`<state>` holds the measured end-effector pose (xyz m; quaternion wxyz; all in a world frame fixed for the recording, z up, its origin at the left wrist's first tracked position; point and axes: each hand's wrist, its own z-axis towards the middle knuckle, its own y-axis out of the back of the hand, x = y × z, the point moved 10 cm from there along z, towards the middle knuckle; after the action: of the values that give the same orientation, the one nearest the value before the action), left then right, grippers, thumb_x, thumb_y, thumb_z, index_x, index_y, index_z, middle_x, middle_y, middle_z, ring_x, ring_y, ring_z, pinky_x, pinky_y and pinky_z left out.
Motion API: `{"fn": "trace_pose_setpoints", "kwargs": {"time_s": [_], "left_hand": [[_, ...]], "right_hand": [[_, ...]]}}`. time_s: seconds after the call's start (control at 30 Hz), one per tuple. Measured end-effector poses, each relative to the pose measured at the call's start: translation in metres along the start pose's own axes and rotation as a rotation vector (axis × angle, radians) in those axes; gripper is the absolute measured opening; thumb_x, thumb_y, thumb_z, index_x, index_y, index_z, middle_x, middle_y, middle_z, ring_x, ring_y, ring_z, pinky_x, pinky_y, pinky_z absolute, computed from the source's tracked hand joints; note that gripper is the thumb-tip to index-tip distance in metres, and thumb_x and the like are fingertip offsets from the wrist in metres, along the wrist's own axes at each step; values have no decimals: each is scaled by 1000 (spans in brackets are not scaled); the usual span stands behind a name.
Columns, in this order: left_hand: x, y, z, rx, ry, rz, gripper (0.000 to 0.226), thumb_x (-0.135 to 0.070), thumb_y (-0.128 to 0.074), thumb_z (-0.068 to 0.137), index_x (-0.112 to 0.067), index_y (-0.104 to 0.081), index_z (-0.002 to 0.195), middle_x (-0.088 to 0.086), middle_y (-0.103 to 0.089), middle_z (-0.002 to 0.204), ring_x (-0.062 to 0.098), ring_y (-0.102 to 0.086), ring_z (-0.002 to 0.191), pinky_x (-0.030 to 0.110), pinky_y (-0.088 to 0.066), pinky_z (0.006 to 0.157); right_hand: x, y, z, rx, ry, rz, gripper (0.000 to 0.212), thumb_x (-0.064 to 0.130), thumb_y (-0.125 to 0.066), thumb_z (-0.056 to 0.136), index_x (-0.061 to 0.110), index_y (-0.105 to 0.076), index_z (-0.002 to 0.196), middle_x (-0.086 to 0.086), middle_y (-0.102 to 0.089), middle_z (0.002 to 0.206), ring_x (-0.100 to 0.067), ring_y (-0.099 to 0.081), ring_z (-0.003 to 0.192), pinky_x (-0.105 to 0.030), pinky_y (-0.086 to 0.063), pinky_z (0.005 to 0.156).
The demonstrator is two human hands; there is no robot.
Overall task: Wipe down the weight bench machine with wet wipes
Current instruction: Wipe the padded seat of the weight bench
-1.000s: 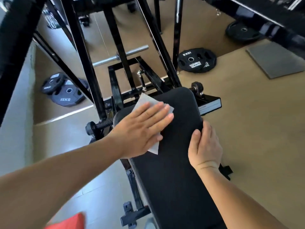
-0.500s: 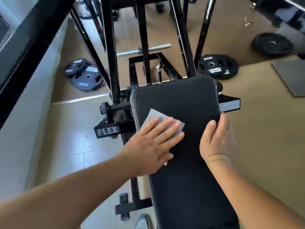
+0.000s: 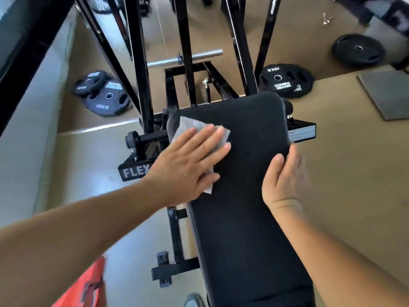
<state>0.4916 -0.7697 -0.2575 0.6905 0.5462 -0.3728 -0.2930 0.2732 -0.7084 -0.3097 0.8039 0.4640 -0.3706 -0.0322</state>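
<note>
The black padded bench [image 3: 243, 196] runs from the bottom middle up to the centre of the head view. My left hand [image 3: 188, 165] lies flat with straight fingers on a grey wet wipe [image 3: 190, 126], pressing it onto the pad near its upper left corner. The wipe's edges show beyond my fingertips and below my palm. My right hand [image 3: 287, 180] grips the pad's right edge, thumb on top and fingers wrapped over the side, out of sight.
The black steel frame [image 3: 141, 63] with a FLEX label [image 3: 135, 172] and a threaded knob [image 3: 132, 139] stands left of the pad. Weight plates [image 3: 104, 100] [image 3: 286, 82] [image 3: 358, 50] lie on the floor. A grey mat [image 3: 387, 94] is at the right, a red object [image 3: 86, 286] at the bottom left.
My left hand has slid the wipe up and left toward the pad's upper left corner. My right hand keeps its hold on the right edge. The camera view has shifted slightly.
</note>
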Motion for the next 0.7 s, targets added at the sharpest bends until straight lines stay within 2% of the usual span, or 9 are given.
{"fn": "trace_pose_setpoints", "kwargs": {"time_s": [0.13, 0.2, 0.27, 0.37, 0.43, 0.47, 0.53, 0.6, 0.7], "left_hand": [[15, 5, 21, -52, 196, -15, 66, -45, -35, 106, -16, -20, 164, 16, -9, 171, 33, -4, 159, 55, -14, 126], [-11, -4, 12, -42, 192, -49, 68, -42, -36, 106, -11, -18, 164, 19, -6, 171, 35, -2, 159, 56, -11, 127], [-39, -15, -2, -6, 127, -95, 70, -41, -36, 106, -8, -16, 164, 20, -3, 171, 35, 1, 159, 56, -9, 128], [-82, -30, -17, 88, -100, -109, 72, -44, -36, 106, -9, -11, 164, 19, 0, 171, 34, 3, 159, 54, -5, 128], [-82, -29, -17, 89, -211, -94, 70, -46, -34, 107, -12, -11, 165, 14, -3, 172, 30, 2, 159, 51, -5, 128], [-68, -23, -9, 59, -211, -94, 68, -46, -33, 108, -14, -13, 165, 11, -6, 172, 28, 0, 160, 50, -7, 128], [-27, -4, 14, -32, -85, -100, 64, -43, -32, 109, -14, -18, 164, 8, -11, 172, 26, -5, 160, 51, -12, 128], [8, 8, 27, -116, 110, -103, 64, -40, -34, 108, -11, -21, 163, 10, -14, 171, 27, -8, 159, 54, -15, 127], [-3, 2, 17, -135, 227, -142, 64, -39, -37, 106, -11, -24, 162, 14, -15, 170, 33, -9, 159, 58, -14, 126]], "right_hand": [[2, -4, 2, 33, -5, 12, 52, 35, -31, 104, 7, -45, 145, -16, -60, 126, -36, -58, 105, -35, -39, 77], [0, -5, 2, 36, -21, 6, 54, 38, -28, 104, 7, -46, 145, -15, -60, 125, -34, -58, 104, -36, -41, 78], [3, -4, 1, 37, -17, 20, 56, 41, -27, 104, 8, -46, 145, -13, -60, 125, -32, -57, 105, -37, -44, 80], [2, -3, 1, 44, -28, 26, 54, 41, -27, 105, 9, -46, 144, -13, -60, 125, -29, -57, 104, -33, -40, 79], [3, -2, 1, 39, -26, 24, 54, 42, -27, 105, 8, -47, 143, -13, -61, 124, -30, -58, 102, -32, -39, 78], [2, -3, 1, 38, -28, 18, 55, 42, -26, 105, 8, -47, 143, -13, -61, 125, -31, -58, 102, -33, -40, 77], [0, 0, 2, 32, -39, -5, 57, 42, -26, 104, 8, -46, 144, -14, -60, 126, -34, -58, 103, -37, -42, 77], [0, -1, 3, 30, -42, -25, 57, 41, -26, 103, 6, -46, 143, -15, -60, 125, -36, -58, 100, -34, -38, 74], [1, -2, 2, 41, -47, -44, 54, 38, -28, 104, 6, -46, 143, -15, -59, 123, -36, -58, 98, -32, -34, 75]]}}
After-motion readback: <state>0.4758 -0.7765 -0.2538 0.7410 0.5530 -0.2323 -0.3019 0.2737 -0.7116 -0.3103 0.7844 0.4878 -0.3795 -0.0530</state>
